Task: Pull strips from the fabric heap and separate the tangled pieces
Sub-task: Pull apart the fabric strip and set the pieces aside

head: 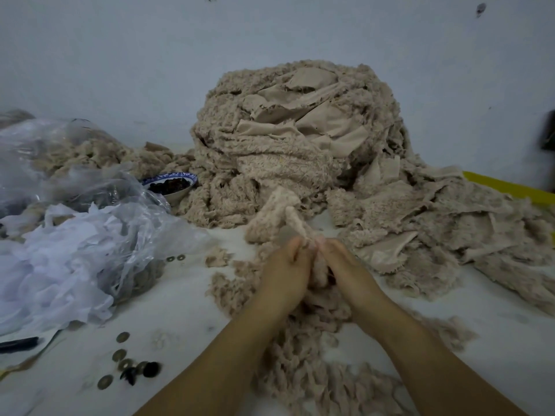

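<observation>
Looked like the untangling step: left hand [285, 265] and right hand [339, 262] both pinched one fuzzy strip [279, 211] mid-table [180, 310], fingers curled tight. Its long axis ran away from the near edge, pointing at the heap [294, 136] by the far edge. Next up, probably pulling the hands apart gently.

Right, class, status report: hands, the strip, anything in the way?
Left hand, right hand both pinching one fuzzy strip. Strip loops up before the fabric heap. Loose scraps under the wrists, nothing blocking.
</observation>
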Available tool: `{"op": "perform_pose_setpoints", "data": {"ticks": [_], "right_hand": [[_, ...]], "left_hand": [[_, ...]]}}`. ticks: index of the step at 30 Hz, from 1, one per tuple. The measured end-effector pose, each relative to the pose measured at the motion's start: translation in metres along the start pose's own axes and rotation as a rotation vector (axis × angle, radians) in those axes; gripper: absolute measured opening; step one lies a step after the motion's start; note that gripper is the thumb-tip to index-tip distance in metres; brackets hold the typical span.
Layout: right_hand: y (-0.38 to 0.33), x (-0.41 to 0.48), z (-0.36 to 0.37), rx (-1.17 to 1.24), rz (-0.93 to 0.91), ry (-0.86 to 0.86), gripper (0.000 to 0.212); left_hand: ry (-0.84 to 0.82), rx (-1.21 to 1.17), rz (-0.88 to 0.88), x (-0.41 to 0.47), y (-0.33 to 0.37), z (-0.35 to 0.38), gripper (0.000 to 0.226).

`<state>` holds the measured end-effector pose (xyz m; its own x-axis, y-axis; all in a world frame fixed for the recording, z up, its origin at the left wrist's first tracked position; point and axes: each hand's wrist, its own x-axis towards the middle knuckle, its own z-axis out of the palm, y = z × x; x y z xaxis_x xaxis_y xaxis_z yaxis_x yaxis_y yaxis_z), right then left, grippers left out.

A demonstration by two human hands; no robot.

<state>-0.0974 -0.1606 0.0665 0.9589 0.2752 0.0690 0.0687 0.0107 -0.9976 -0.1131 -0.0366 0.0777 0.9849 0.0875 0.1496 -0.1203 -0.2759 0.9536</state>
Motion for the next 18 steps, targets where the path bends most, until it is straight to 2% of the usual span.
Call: {"op": "perform_pose_setpoints", "data": {"ticks": [2, 4, 7, 9, 12, 15, 18], "right_hand": [[0.002, 0.001, 0.002, 0.070, 0.095, -0.021, 0.045], [0.005, 0.006, 0.001, 0.159, 0.169, 0.042, 0.044], [0.004, 0.008, -0.004, 0.199, 0.160, 0.157, 0.030], [0.006, 0.010, -0.004, 0.080, 0.083, 0.178, 0.026], [0.003, 0.006, 0.001, -0.288, -0.115, 0.174, 0.029], [0.002, 0.003, 0.009, -0.459, -0.200, -0.001, 0.031], [0.003, -0.001, 0.012, -0.528, -0.227, -0.137, 0.032]], "left_hand": [[-0.125, 0.153, 0.093, -0.006, -0.004, 0.003, 0.026], [-0.184, 0.215, 0.143, -0.008, -0.008, 0.003, 0.028], [-0.196, 0.108, 0.084, -0.010, -0.010, 0.002, 0.033], [-0.130, 0.001, -0.033, -0.012, -0.008, 0.004, 0.034], [0.063, -0.094, -0.163, -0.006, -0.007, 0.003, 0.029], [0.014, -0.263, -0.306, 0.006, 0.000, -0.004, 0.048], [0.038, -0.474, -0.462, 0.024, 0.004, -0.010, 0.021]]}}
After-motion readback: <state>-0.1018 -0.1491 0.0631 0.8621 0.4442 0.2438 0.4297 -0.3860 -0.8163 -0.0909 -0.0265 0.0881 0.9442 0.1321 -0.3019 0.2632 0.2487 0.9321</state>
